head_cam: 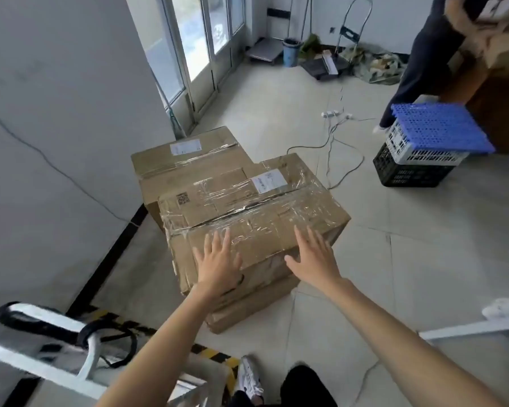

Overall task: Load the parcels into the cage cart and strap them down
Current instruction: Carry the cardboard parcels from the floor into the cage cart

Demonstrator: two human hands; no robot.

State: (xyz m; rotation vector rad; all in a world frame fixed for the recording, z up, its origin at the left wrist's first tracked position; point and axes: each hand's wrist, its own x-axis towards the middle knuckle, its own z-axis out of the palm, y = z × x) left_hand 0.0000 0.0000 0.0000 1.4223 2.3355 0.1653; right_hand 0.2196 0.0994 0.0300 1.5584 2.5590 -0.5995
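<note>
at the lower left stands the white metal frame of the cage cart [27, 355], with a black strap [39, 324] draped over its top bar. yellow-and-black hazard tape [215, 355] runs across the floor beside it. past the tape, on the tiled floor near the grey wall, sit the parcels. a rear parcel [185, 165] carries a white label. touching it in front is a front parcel [247, 207] wrapped in clear tape, which rests on a lower box [247, 309].

the left hand [218, 265] lies over the near top edge of the front parcel, fingers straight and spread, gripping nothing. the right hand [315, 257] is beside it over the same edge, also flat with fingers fanned out and nothing in its grasp. whether either palm presses on the cardboard cannot be told.

further right a power strip [334, 115] trails cables over the tiles. then comes a stack of crates [417, 154], black under white, with a blue one tilted on top. at the top right a second person [417, 63] in dark clothes stands partly out of frame.
</note>
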